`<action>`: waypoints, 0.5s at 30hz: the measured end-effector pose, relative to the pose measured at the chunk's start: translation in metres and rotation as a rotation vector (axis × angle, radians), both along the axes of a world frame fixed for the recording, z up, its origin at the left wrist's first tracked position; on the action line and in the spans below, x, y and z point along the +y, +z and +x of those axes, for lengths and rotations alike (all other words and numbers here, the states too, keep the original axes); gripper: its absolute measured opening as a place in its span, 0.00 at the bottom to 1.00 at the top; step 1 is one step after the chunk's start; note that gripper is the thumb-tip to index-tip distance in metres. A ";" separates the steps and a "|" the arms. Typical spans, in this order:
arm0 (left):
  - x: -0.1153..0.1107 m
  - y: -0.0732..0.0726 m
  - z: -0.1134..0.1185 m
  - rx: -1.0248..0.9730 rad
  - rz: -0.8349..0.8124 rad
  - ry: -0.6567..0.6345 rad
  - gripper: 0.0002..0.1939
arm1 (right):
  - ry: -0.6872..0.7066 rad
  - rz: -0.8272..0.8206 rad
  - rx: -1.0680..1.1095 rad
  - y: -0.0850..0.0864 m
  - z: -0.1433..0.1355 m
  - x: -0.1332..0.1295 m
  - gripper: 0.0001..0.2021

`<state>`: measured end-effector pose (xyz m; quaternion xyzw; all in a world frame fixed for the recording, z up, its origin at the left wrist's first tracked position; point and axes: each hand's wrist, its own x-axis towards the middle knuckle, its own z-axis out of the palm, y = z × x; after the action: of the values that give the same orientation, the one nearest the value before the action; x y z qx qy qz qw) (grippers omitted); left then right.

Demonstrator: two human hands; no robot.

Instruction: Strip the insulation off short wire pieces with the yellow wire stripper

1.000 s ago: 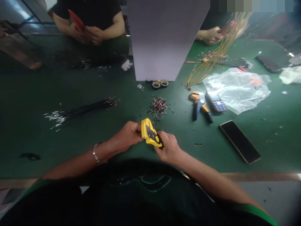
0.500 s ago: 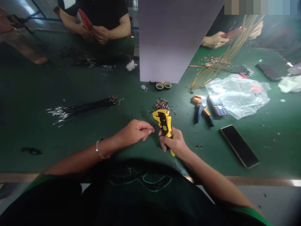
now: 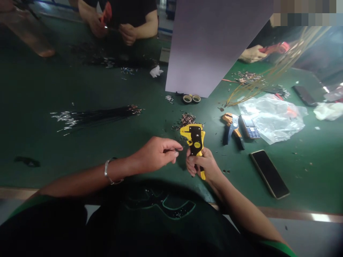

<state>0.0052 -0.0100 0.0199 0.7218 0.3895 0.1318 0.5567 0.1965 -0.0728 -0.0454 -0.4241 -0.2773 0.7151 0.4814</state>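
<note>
My right hand (image 3: 204,164) is wrapped round the handles of a yellow and black wire stripper (image 3: 197,137), whose head points up and left. Just left of the tool, my left hand (image 3: 162,154) has its thumb and fingers drawn together; what they hold, if anything, is too small to make out. Behind the stripper lies a pile of small copper-coloured and black scraps (image 3: 188,119). A bundle of black wires (image 3: 100,116), with pale ends at the left and coppery ends at the right, rests on the green table (image 3: 88,153).
Right of my hands lie an orange and blue stripper (image 3: 232,129), a keypad phone (image 3: 250,127), a plastic bag (image 3: 278,123) and a smartphone (image 3: 269,174). Two tape rolls (image 3: 191,99) stand by a grey panel (image 3: 209,46). Another person's hands (image 3: 128,34) work across the table.
The view has shifted slightly, so the table items appear moved. The yellow stripper now shows more of its flat side. My left fingers are a little more spread than before.
</note>
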 end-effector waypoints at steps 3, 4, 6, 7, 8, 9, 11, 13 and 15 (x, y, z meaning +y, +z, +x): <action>-0.003 0.005 -0.003 -0.041 -0.014 -0.030 0.16 | 0.016 0.002 0.012 0.003 0.002 -0.001 0.07; -0.005 0.008 -0.004 -0.060 0.004 -0.048 0.16 | 0.022 0.004 0.017 0.004 0.003 -0.002 0.07; -0.008 0.012 -0.006 -0.105 0.041 -0.089 0.14 | 0.030 0.008 0.022 0.006 0.004 -0.004 0.07; -0.009 0.014 -0.007 -0.126 0.049 -0.107 0.13 | 0.034 0.010 0.021 0.006 0.005 -0.005 0.07; -0.010 0.016 -0.007 -0.145 0.051 -0.121 0.13 | 0.039 0.011 0.018 0.007 0.006 -0.005 0.07; -0.011 0.017 -0.008 -0.162 0.051 -0.134 0.12 | 0.044 0.014 0.016 0.007 0.006 -0.006 0.07; -0.012 0.020 -0.009 -0.185 0.055 -0.154 0.12 | 0.057 0.026 0.019 0.007 0.007 -0.008 0.08; -0.013 0.022 -0.010 -0.208 0.067 -0.183 0.12 | 0.065 0.041 0.025 0.007 0.007 -0.010 0.08; -0.012 0.023 -0.011 -0.245 0.044 -0.218 0.13 | 0.067 0.052 0.034 0.006 0.007 -0.012 0.07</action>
<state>-0.0057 -0.0219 0.0425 0.7504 0.2349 0.1660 0.5951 0.2035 -0.0844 -0.0391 -0.3898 -0.3015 0.7305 0.4727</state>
